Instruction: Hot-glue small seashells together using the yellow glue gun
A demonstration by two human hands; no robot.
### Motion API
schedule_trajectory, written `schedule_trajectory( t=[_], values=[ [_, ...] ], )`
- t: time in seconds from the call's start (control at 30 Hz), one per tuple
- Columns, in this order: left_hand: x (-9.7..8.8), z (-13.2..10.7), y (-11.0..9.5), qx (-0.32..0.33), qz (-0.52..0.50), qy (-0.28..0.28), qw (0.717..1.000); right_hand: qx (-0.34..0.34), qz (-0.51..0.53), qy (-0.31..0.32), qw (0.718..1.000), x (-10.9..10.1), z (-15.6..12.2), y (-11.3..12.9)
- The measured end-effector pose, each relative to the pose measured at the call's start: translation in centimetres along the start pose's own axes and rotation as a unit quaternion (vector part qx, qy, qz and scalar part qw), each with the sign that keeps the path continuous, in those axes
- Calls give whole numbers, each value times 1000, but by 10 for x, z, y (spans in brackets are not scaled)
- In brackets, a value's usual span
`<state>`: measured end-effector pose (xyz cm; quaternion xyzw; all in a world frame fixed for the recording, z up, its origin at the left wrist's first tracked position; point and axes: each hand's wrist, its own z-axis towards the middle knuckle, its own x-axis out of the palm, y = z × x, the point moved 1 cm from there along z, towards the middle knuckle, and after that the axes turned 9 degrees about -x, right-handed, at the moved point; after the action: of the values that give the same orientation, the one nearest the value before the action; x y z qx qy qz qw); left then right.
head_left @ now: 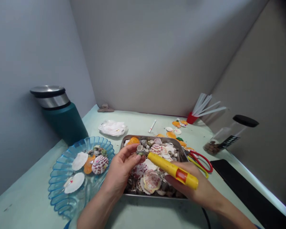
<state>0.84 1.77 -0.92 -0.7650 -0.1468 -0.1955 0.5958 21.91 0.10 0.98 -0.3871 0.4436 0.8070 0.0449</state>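
As the left hand [122, 166] pinches a shell [141, 152], the right [201, 188] grips a tool [162, 164].

The piece [141, 153] in the left hand [120, 167] is too small to tell. The yellow tool [162, 164] hides part of the right hand [202, 192]; both hands cover some shells [152, 182]. The left forearm [97, 202] hides part of the plate [54, 173]. The bottom edge cuts off both forearms, the bench [133, 213] and a cord [206, 218]. The markings on the jar [246, 130] are unreadably small.

Bare left hand [120, 165] — thumb [134, 161] and forefinger [130, 149] pinching, left forearm [95, 205] angled upward; bare right hand [203, 188] — fingers [178, 187] curled in a grip, right forearm [230, 210] slanting inward.
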Motion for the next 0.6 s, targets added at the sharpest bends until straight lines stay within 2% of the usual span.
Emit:
schedule_trajectory(
  t=[0.4, 0.6],
  values=[
    [1, -1, 0, -4, 39, 7, 999, 2, 19, 2, 1000, 4, -1, 2],
    [1, -1, 0, 0, 62, -4, 998, 25, 29, -5, 999, 3, 0, 1]
  ],
)
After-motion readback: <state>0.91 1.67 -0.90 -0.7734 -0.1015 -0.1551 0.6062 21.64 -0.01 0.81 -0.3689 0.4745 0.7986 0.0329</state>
